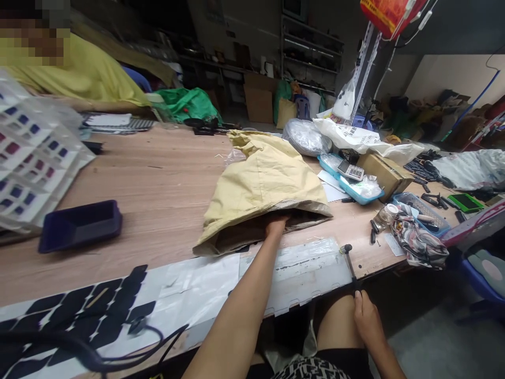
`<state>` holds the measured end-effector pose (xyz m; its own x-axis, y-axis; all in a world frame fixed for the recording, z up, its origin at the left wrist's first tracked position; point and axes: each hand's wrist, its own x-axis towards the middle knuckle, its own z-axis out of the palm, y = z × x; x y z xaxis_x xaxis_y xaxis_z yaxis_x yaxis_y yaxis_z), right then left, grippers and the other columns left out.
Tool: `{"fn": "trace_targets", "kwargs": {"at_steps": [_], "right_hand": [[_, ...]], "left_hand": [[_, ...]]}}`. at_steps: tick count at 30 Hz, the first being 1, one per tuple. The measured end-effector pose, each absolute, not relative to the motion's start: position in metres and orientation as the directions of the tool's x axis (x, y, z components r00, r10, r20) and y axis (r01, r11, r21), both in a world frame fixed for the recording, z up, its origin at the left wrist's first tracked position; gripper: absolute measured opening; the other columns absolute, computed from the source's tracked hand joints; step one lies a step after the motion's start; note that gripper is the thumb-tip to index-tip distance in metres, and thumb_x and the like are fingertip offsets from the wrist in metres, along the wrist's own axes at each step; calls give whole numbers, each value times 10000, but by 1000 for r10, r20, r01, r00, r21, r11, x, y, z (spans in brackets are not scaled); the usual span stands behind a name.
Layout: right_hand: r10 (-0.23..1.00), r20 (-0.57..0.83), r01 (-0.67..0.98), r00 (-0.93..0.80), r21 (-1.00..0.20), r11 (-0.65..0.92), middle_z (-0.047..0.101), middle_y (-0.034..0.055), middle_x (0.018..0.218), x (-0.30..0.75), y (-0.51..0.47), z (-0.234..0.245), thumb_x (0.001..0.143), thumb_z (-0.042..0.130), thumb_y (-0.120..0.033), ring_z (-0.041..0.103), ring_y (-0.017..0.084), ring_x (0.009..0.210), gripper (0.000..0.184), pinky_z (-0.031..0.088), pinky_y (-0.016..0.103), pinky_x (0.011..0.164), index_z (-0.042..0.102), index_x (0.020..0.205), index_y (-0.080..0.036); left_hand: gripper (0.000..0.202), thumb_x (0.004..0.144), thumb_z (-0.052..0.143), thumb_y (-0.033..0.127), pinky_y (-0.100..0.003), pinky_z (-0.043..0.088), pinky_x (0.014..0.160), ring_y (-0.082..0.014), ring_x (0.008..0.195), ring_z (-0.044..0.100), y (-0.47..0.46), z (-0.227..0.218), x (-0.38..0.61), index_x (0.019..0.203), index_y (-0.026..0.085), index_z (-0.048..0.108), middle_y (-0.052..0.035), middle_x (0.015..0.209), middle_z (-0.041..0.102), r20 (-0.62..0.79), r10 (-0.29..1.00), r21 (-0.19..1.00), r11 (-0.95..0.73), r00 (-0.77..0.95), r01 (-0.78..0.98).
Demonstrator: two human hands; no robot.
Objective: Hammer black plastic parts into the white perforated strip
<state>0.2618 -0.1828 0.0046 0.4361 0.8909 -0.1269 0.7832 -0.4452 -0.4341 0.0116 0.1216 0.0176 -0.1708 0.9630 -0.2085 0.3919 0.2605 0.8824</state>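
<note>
My left hand reaches into the open mouth of a pale yellow cloth sack lying on the table. Its fingers are hidden inside the dark opening, so what they touch does not show. Low on the right, by my thigh, my right hand is closed round the dark handle of a small hammer. The hammer's head points up, at the right end of a whitish translucent board along the table's front edge. Flat black pieces lie in rows on white sheet at the lower left.
A dark blue tray and a white grid-like rack stand left. At right are a blue basket with a calculator, a cardboard box and a patterned cloth. A person in a yellow top sits across the table.
</note>
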Motion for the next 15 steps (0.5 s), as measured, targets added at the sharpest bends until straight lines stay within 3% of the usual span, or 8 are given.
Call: {"fn": "trace_targets", "kwargs": {"at_steps": [4, 7, 10, 15], "right_hand": [[886, -139, 791, 442, -405, -458, 674, 64, 731, 261, -182, 7, 962, 187, -465, 660, 235, 719, 396, 368, 288, 618, 499, 858, -244], [888, -146, 801, 436, -387, -457, 681, 70, 754, 261, -182, 8, 968, 193, -451, 663, 235, 740, 392, 364, 287, 624, 506, 863, -239], [893, -148, 810, 425, -379, -448, 688, 72, 777, 262, -182, 10, 977, 206, -433, 660, 225, 744, 381, 352, 283, 623, 512, 868, -233], [887, -164, 810, 431, -364, -460, 678, 65, 752, 261, -181, 12, 985, 228, -407, 640, 204, 703, 372, 324, 274, 599, 533, 884, -220]], "left_hand": [[410, 716, 649, 511, -275, 394, 526, -184, 566, 581, 86, 20, 5, 809, 118, 725, -69, 644, 656, -196, 971, 929, 229, -141, 289], [358, 670, 699, 494, -249, 357, 524, -144, 558, 540, 39, 21, -6, 772, 152, 728, -16, 632, 640, -132, 991, 954, 117, 35, 275], [275, 670, 701, 450, -256, 336, 536, -149, 565, 532, -8, 21, -17, 733, 184, 730, 7, 586, 610, -96, 970, 906, -7, 222, 423], [115, 724, 647, 326, -282, 379, 633, -179, 709, 577, -47, 24, -23, 733, 233, 714, 2, 680, 641, -39, 944, 738, -193, 326, 646]]}}
